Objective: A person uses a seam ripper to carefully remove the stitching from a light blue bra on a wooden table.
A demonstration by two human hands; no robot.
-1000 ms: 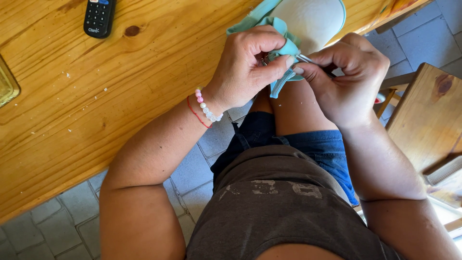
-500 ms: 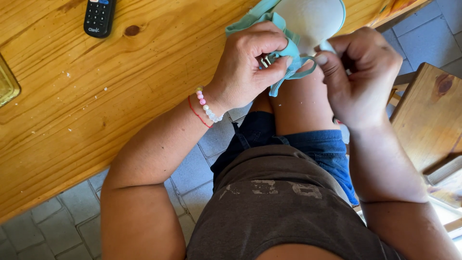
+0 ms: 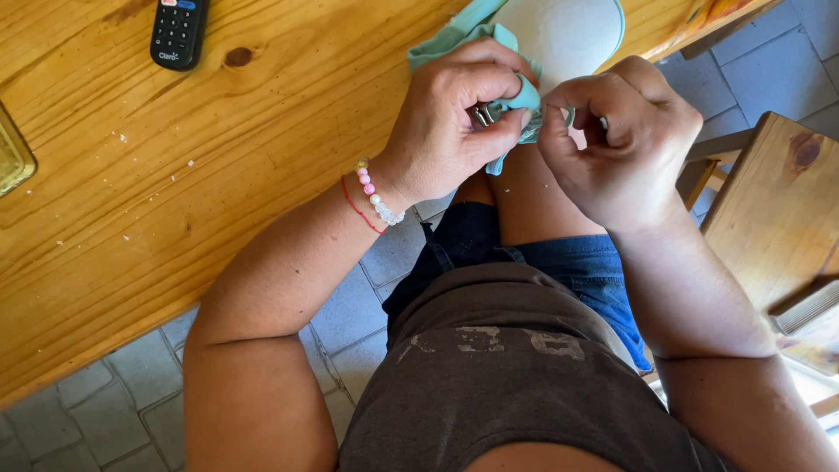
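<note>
A round embroidery hoop (image 3: 568,31) with white fabric and a mint-green rim lies over the wooden table's (image 3: 175,175) near edge. My left hand (image 3: 454,122) pinches the hoop's green edge beside its small metal screw clasp (image 3: 483,114); a bead bracelet and a red thread circle that wrist. My right hand (image 3: 620,140) is close against it, thumb and forefinger pinched at the hoop's rim near the clasp. What the right fingers hold is hidden; a thin thread or needle cannot be made out.
A black remote control (image 3: 179,31) lies at the table's far side. A brass-coloured object (image 3: 13,157) shows at the left edge. A wooden chair (image 3: 778,227) stands to my right. Grey floor tiles (image 3: 350,306) show under the table, and my knees sit below the hoop.
My right hand pulled away to the right from the hoop, then came back in against my left hand at the rim. My left hand kept its grip in place.
</note>
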